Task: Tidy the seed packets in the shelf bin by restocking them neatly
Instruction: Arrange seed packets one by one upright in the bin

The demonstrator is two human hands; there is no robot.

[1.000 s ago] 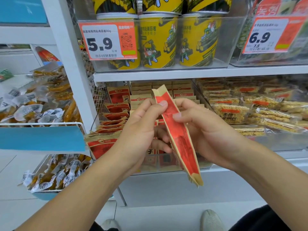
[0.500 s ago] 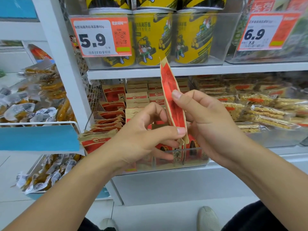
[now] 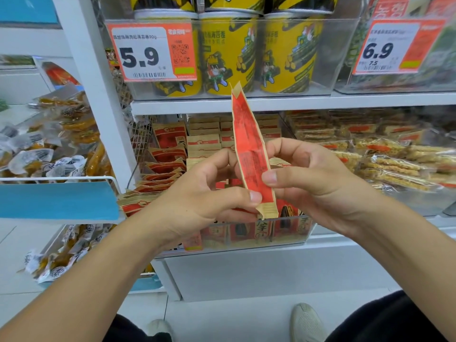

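Head view: white shop shelf (image 3: 271, 102), clear shelf bin (image 3: 259, 233), left hand (image 3: 197, 201) and right hand (image 3: 313, 178) both pinching upright seed packet (image 3: 249, 149).

Single head-worn wide-angle view, facing forward and down, close to shelf (image 3: 246, 103); left hand (image 3: 197, 193) and right hand (image 3: 313, 176) central, shoes (image 3: 306, 322) at bottom edge. No second view.

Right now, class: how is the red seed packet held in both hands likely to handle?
Probably light and thin: the seed packet stands edge-on, pinched by the left hand and right hand. Fairly stiff, since its top stays unsupported. Its creased paper-like edges suggest it bends easily.
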